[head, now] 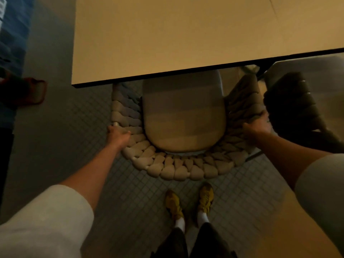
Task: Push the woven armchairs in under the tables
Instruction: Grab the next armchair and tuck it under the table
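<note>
Gripping the woven armchair (pixel 178 168) rim on both sides, left hand (pixel 118 134) and right hand (pixel 257 125) reach forward, arms outstretched

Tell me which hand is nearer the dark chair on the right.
Right. The right hand grips the right side of the woven armchair, just beside the dark chair; the left hand grips its left side, across the seat cushion.

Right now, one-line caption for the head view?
Left hand and right hand grip the woven armchair, its seat partly under the table.
</note>
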`<move>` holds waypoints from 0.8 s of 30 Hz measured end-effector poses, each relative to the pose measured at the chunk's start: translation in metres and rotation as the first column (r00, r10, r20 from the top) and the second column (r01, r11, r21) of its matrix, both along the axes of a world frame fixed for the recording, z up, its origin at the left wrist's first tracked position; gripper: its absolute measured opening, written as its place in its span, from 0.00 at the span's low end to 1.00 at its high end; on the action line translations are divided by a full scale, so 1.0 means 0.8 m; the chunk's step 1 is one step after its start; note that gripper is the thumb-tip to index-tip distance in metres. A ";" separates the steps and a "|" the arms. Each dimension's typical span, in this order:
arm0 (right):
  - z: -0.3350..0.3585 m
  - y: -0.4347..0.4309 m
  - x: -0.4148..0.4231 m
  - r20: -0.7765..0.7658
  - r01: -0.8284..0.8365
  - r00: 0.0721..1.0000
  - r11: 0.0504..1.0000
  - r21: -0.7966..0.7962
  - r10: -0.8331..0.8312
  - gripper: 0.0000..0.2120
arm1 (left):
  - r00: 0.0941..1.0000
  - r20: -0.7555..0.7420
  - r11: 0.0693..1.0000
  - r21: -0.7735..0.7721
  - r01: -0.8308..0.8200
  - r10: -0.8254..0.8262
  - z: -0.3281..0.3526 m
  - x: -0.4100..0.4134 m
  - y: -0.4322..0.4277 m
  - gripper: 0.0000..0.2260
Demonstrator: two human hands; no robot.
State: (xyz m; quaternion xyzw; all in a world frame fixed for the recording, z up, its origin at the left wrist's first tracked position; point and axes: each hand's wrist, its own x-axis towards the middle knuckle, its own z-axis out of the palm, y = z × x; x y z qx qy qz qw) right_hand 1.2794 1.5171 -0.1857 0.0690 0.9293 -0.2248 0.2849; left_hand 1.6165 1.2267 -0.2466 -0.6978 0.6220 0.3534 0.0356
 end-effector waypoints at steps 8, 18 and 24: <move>0.000 0.017 0.007 0.059 -0.024 0.998 0.997 -0.067 0.028 0.52 | 0.996 -0.061 0.998 0.022 -0.061 0.062 -0.003 0.016 0.015 0.27; 0.002 0.043 -0.015 0.055 -0.187 0.981 0.982 0.006 0.186 0.44 | 0.995 0.064 0.997 0.033 -0.076 0.074 0.019 0.029 0.093 0.23; 0.002 0.060 -0.024 0.042 -0.178 0.983 0.984 0.030 0.177 0.39 | 0.992 0.102 0.992 0.089 -0.084 0.075 0.024 0.024 0.111 0.25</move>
